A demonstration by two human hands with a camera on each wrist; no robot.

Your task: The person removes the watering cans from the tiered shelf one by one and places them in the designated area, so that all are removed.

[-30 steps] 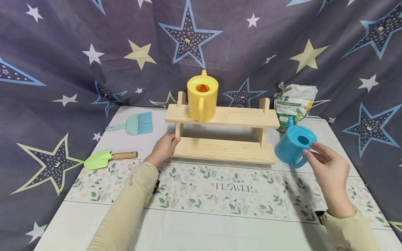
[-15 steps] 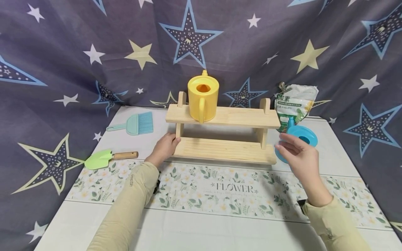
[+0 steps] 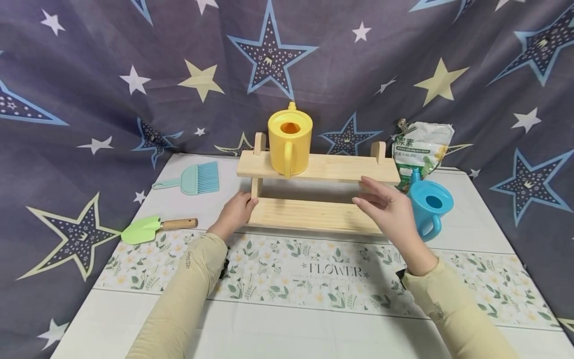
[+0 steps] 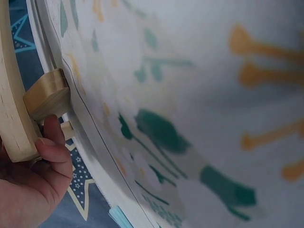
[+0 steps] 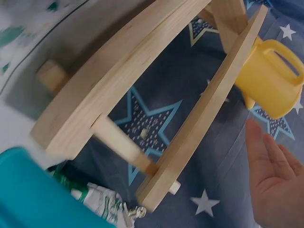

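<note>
A two-tier wooden shelf (image 3: 309,213) stands in the middle of the table. My left hand (image 3: 234,213) grips the left end of its lower board, fingers curled round the wood in the left wrist view. On the upper board sits a yellow watering can (image 3: 299,149), upright, handle toward me. My right hand (image 3: 391,212) hovers in front of the shelf's right end, hiding the right upright; its fingers are extended and hold nothing. In the right wrist view that hand (image 5: 275,175) is apart from the boards. A blue watering can (image 3: 418,202) stands just right of the shelf.
A white bag with a metal clip (image 3: 417,144) leans at the back right. To the left lie a teal brush (image 3: 190,178) and a green trowel (image 3: 142,229) with a wooden handle. Behind the table hangs a star-patterned cloth (image 3: 327,60). A flowered strip (image 3: 287,279) crosses the table.
My right hand has moved left from beside the blue watering can's handle, past the can, to the shelf's right end. The left hand has stayed on the lower board.
</note>
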